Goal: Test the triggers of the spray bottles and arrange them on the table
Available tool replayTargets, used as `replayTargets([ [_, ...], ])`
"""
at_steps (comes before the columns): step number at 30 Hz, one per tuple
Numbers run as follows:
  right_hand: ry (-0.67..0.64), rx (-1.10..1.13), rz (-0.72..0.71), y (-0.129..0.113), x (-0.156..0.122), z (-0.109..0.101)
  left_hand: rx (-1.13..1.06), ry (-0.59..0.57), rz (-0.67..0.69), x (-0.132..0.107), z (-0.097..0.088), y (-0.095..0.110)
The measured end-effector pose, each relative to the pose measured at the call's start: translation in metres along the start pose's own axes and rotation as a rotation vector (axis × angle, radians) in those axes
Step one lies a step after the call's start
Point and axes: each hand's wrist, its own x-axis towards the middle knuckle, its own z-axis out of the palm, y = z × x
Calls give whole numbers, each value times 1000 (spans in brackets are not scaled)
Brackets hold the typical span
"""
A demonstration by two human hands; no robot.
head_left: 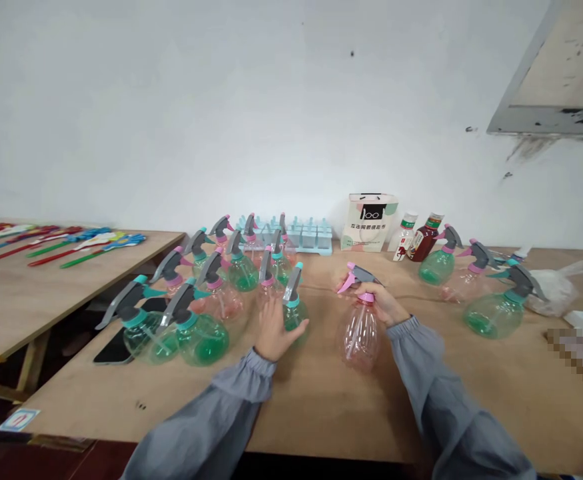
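My right hand (382, 305) is closed round the neck of a clear pink spray bottle (360, 333) with a pink and grey trigger head, held upright over the wooden table (321, 400). My left hand (274, 330) rests against a small green spray bottle (294, 303) with a teal collar, fingers curled round its side. That bottle stands at the near right edge of a cluster of several green and pink spray bottles (206, 293).
Three more spray bottles (496, 307) stand at the right, beside a plastic bag (556, 287). At the back are a light blue ice-lolly mould (306, 237), a small paper bag (370, 223) and two drink bottles (416, 239). A black phone (116, 347) lies at left. A second table (46, 280) holds coloured sticks.
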Motion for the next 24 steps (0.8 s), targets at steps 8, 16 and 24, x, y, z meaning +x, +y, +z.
replayTargets([
  [8, 80, -5, -59, 6, 5, 12, -111, 121, 104, 14, 35, -3],
  [16, -15, -155, -88, 8, 6, 12, -164, 133, 129, 8, 34, -6],
  [24, -37, -161, -55, 6, 5, 19, -175, 145, 165, 7, 34, -6],
])
